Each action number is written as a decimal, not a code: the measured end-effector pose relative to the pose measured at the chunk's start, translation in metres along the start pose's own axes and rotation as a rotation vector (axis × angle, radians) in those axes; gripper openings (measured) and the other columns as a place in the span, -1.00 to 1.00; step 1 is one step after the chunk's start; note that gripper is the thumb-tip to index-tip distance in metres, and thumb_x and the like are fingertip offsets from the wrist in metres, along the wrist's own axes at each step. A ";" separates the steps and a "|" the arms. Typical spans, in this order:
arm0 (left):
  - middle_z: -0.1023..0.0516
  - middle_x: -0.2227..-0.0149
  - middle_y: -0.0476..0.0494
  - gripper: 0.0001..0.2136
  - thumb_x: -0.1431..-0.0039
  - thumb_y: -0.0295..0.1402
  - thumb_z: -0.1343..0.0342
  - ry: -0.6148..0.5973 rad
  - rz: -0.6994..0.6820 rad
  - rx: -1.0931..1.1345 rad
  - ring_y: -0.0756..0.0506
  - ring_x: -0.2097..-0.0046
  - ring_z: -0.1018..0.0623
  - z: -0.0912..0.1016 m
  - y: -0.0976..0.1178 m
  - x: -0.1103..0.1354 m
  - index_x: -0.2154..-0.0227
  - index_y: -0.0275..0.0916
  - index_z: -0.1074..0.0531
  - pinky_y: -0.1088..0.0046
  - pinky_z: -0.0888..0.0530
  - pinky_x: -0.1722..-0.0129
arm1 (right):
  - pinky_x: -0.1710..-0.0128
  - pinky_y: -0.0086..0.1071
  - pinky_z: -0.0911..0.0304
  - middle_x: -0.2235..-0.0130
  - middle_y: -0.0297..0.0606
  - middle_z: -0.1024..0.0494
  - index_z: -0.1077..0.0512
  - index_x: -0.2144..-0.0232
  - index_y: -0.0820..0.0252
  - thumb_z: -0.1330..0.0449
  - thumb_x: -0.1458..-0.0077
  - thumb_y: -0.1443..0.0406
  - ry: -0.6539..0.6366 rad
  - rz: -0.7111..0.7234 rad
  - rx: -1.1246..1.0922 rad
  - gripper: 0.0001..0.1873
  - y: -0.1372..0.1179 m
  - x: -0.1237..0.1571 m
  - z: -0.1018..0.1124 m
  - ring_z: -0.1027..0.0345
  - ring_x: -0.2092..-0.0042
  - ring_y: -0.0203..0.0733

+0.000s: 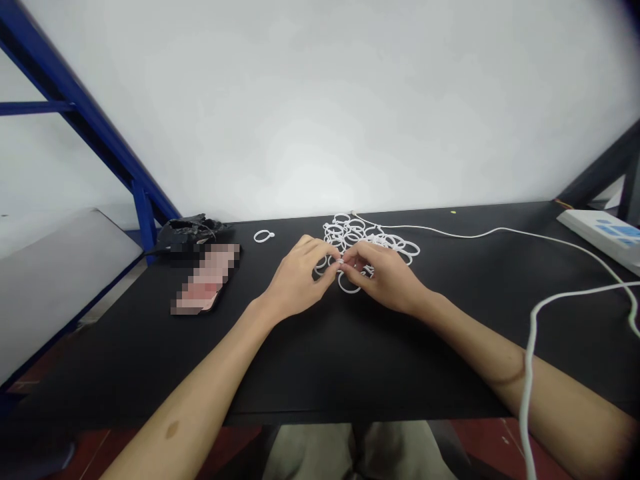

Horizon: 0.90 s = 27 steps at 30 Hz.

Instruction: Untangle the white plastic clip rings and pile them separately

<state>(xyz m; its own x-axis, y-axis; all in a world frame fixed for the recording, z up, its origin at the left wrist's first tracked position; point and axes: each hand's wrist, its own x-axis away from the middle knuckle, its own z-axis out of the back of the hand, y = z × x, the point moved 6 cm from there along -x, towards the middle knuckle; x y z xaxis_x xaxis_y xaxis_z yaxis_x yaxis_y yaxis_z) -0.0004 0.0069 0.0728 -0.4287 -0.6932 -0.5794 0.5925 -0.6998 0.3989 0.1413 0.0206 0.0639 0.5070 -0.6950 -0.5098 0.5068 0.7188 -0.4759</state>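
Note:
Both hands meet over a heap of thin white rings [355, 230] with small knobs on them. My left hand [300, 277] is closed, thumb and index fingertip pressed on a small white part of a ring [341, 261]. From the other side, the fingertips of my right hand [383, 277] pinch the same white part. My fingers cover much of this piece. Another loose ring [350, 282] lies below the right fingertips. Apart from the heap, a single white ring [261, 236] with its knob rests to the left.
On the left of the black table [300, 373] lie a crumpled black plastic bag [187, 233] and a blurred-out phone [207, 280]. A white cord [465, 235] runs right from the heap. Another white cable [533, 360] crosses my right forearm. A white box [607, 233] stands far right.

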 end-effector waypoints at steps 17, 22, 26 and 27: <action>-0.57 0.14 -0.04 -0.93 -0.21 -0.31 -0.14 -0.056 0.235 0.352 -0.10 0.08 -0.49 0.000 -0.015 -0.001 0.29 -0.13 -0.49 0.30 -0.41 0.04 | 0.38 -0.45 -0.26 0.41 -0.36 -0.49 -0.40 0.30 0.16 -0.16 -0.17 0.30 0.055 0.041 -0.008 -0.95 -0.007 0.001 0.005 -0.35 0.42 -0.35; -0.58 0.18 -0.03 -0.94 -0.21 -0.32 -0.15 -0.053 0.193 0.320 -0.11 0.08 -0.47 0.003 -0.010 -0.002 0.31 -0.14 -0.49 0.29 -0.39 0.03 | 0.41 -0.50 -0.23 0.46 -0.40 -0.47 -0.39 0.37 0.16 -0.19 -0.12 0.34 0.070 0.051 -0.021 -0.98 -0.010 0.002 0.007 -0.33 0.44 -0.38; -0.58 0.22 -0.01 -0.94 -0.23 -0.33 -0.13 -0.073 0.162 0.274 -0.10 0.11 -0.45 0.004 -0.006 -0.003 0.31 -0.14 -0.48 0.32 -0.37 0.04 | 0.45 -0.52 -0.20 0.50 -0.43 -0.44 -0.36 0.41 0.17 -0.19 -0.10 0.37 0.077 0.044 -0.040 -0.94 -0.010 0.003 0.005 -0.30 0.48 -0.40; -0.58 0.22 0.00 -0.94 -0.23 -0.33 -0.13 -0.075 0.158 0.268 -0.09 0.11 -0.45 0.004 -0.005 -0.003 0.31 -0.15 -0.48 0.33 -0.37 0.05 | 0.45 -0.52 -0.19 0.50 -0.43 -0.44 -0.35 0.42 0.17 -0.18 -0.10 0.38 0.076 0.044 -0.048 -0.93 -0.011 0.003 0.005 -0.30 0.48 -0.40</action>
<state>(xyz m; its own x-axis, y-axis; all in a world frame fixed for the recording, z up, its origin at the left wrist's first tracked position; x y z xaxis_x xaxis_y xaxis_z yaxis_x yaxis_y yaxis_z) -0.0052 0.0118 0.0750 -0.4009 -0.8006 -0.4453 0.4590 -0.5963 0.6586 0.1408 0.0109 0.0708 0.4727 -0.6608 -0.5831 0.4500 0.7499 -0.4850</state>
